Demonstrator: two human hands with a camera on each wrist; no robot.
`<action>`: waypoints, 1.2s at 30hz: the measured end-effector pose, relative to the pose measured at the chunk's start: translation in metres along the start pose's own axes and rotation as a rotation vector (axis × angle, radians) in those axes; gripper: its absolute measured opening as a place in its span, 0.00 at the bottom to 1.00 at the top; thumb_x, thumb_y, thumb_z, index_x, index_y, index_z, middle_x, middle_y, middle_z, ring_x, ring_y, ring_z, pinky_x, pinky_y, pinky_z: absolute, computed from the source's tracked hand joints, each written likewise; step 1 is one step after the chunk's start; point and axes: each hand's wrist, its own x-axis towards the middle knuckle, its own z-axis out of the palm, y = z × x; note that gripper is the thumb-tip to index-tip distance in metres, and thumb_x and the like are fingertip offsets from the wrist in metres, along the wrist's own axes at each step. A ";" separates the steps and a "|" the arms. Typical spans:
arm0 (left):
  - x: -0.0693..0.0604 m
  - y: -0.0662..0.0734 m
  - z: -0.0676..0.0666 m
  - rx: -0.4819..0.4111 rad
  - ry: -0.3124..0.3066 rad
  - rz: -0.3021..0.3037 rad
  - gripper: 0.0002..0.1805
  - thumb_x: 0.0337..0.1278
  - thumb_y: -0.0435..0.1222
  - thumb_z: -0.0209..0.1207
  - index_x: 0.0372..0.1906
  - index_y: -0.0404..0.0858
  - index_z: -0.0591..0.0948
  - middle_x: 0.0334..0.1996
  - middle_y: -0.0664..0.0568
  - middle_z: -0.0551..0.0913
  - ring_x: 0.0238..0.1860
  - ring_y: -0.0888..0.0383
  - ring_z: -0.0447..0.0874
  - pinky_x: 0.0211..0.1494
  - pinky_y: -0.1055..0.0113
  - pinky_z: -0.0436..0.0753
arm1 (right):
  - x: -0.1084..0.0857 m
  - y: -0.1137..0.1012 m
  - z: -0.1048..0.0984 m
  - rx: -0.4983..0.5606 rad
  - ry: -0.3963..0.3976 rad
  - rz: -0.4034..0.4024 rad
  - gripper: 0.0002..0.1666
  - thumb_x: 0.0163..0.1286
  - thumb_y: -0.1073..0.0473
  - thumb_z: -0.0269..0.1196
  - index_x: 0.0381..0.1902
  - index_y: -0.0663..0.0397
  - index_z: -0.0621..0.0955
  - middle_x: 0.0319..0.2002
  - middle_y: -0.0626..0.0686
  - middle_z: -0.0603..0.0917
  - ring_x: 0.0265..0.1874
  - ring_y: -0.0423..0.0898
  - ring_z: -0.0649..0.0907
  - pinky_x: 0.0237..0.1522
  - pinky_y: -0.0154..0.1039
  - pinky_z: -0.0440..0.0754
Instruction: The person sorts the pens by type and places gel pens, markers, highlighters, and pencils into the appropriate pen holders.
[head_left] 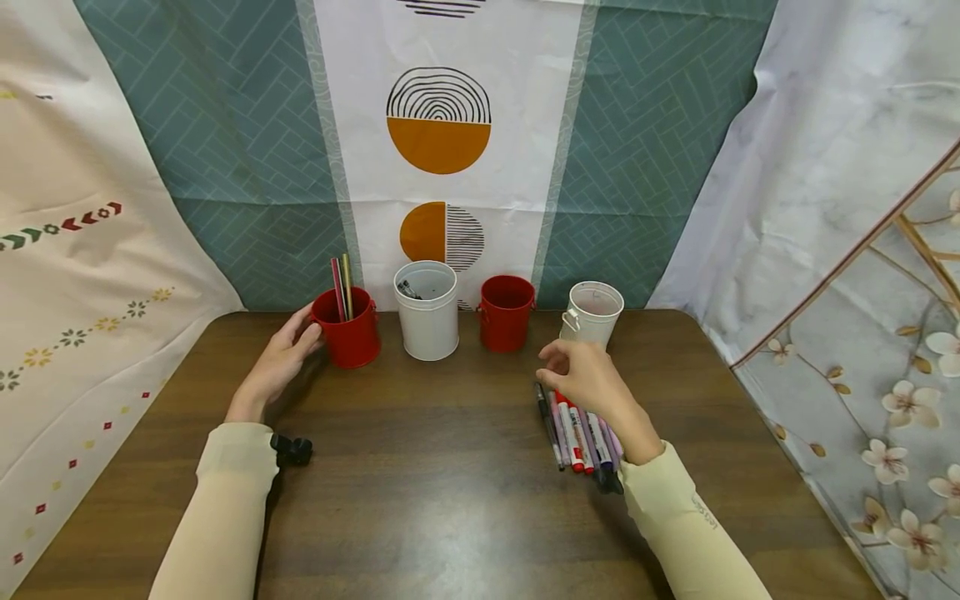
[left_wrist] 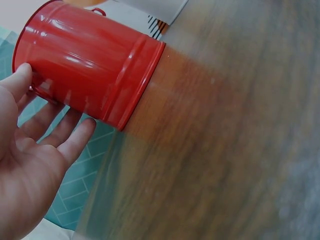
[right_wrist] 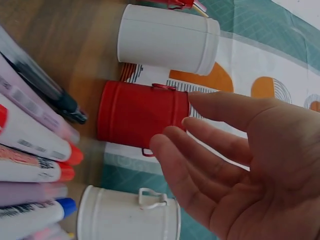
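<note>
the left hand (head_left: 276, 364) rests its loosely spread fingers against the left side of a red bucket (head_left: 354, 340) with upright pencils (head_left: 341, 287). the right hand (head_left: 590, 381), fingers gently bent, gap to the thumb, holding nothing, hangs near the far ends of the markers (head_left: 570, 435) and black pen (head_left: 551, 429), side by side on the table (head_left: 420, 483). a white bucket (head_left: 429, 325) stands just beside the red one.
</note>
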 end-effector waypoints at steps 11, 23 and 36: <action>0.000 0.001 0.001 0.000 0.005 -0.002 0.37 0.86 0.46 0.49 0.88 0.44 0.50 0.84 0.37 0.56 0.67 0.69 0.73 0.73 0.65 0.74 | -0.005 0.007 0.014 -0.122 -0.055 0.039 0.12 0.66 0.62 0.74 0.45 0.61 0.88 0.32 0.52 0.91 0.29 0.45 0.87 0.40 0.51 0.87; -0.001 0.000 0.000 0.008 0.003 -0.005 0.37 0.86 0.46 0.48 0.88 0.45 0.50 0.84 0.37 0.56 0.65 0.70 0.74 0.71 0.70 0.75 | -0.009 0.010 0.023 -0.246 -0.175 0.097 0.06 0.63 0.60 0.76 0.35 0.56 0.88 0.25 0.49 0.82 0.31 0.53 0.82 0.42 0.56 0.83; 0.000 -0.001 0.000 0.007 0.008 -0.002 0.37 0.86 0.47 0.48 0.88 0.44 0.50 0.83 0.36 0.56 0.63 0.71 0.75 0.70 0.72 0.75 | -0.010 0.009 0.040 -0.329 -0.194 0.132 0.16 0.61 0.60 0.77 0.18 0.50 0.82 0.21 0.48 0.81 0.22 0.49 0.80 0.27 0.46 0.79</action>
